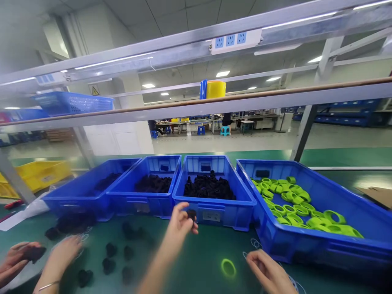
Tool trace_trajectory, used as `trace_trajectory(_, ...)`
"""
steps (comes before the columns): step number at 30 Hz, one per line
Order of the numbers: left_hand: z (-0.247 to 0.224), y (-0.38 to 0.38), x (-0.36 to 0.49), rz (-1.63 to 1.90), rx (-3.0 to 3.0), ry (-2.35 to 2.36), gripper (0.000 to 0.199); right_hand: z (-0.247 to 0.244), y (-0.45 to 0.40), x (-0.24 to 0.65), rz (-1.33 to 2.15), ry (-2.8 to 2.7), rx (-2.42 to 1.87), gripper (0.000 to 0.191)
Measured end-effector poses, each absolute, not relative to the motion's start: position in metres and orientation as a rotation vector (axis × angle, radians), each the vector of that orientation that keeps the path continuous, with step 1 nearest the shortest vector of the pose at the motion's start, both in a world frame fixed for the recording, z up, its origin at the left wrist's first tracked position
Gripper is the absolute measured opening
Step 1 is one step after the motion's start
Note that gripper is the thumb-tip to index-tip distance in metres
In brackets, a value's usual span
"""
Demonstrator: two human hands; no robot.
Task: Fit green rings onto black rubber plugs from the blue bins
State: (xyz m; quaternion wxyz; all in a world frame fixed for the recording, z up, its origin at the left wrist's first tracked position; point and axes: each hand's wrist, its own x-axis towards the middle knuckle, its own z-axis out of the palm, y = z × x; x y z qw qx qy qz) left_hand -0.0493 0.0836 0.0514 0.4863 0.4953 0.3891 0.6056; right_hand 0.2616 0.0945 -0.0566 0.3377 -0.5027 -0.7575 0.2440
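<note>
In front of a blue bin of black parts (210,185), my left hand (180,224) is closed on a small black part (191,214). Down at the right, my right hand (269,269) has its fingers pressed together beside thin white rings (255,243); what it grips, if anything, is too small to make out. A lime green ring (228,268) lies on the green table (196,261) between my hands. Several black pieces (108,265) lie on the table to the left of my left arm.
On the right stands a large blue bin (309,241) holding green rings (301,210). Two more blue bins (131,206) with black parts stand left. Another person's hands (65,249) work at the far left, one holding a black piece (35,254). A shelf (190,108) crosses above.
</note>
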Motion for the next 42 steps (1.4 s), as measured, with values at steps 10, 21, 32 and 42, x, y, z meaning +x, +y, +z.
trace_trajectory(10, -0.043, 0.031, 0.035, 1.103, 1.109, 0.942, 0.034, -0.047, 0.074, 0.226, 1.151, -1.854, -1.149, 0.040)
trace_trajectory(21, -0.032, 0.032, 0.026, 0.889, 1.397, 1.204, 0.026, -0.035, 0.060, 0.220, 1.110, -2.059, -0.962, 0.036)
trace_trajectory(32, -0.034, 0.025, 0.027, 0.893, 1.309, 1.221, 0.026, -0.044, 0.068, 0.228, 0.671, -2.271, -1.066, 0.035)
trace_trajectory(42, -0.030, 0.020, 0.031, 0.891, 1.179, 1.139, 0.018, -0.038, 0.067, 0.227, 0.810, -2.172, -1.118, 0.036)
